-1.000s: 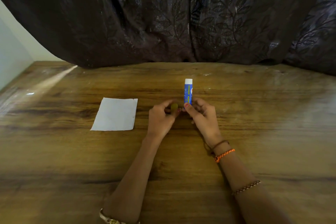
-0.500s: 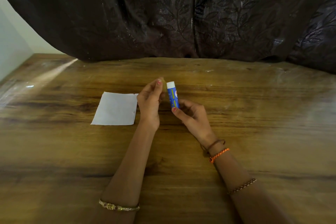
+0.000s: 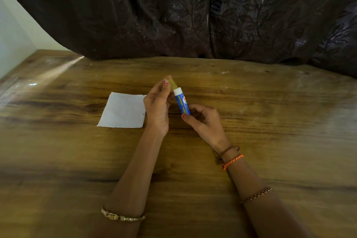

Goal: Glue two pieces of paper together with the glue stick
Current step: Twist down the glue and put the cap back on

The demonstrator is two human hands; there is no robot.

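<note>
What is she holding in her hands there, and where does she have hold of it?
The right hand holds the blue glue stick by its lower end. The left hand pinches a small yellowish piece, likely the cap, at the stick's top.

The glue stick is carrying the only printing in view: a blue label with a red and white logo patch near its white collar and lines of small yellow marks running along the barrel. None of it is resolving into readable letters or numbers (the print is too small and blurred, and the label is turning partly away from the camera). The white paper is showing no writing on its upper face.
</note>
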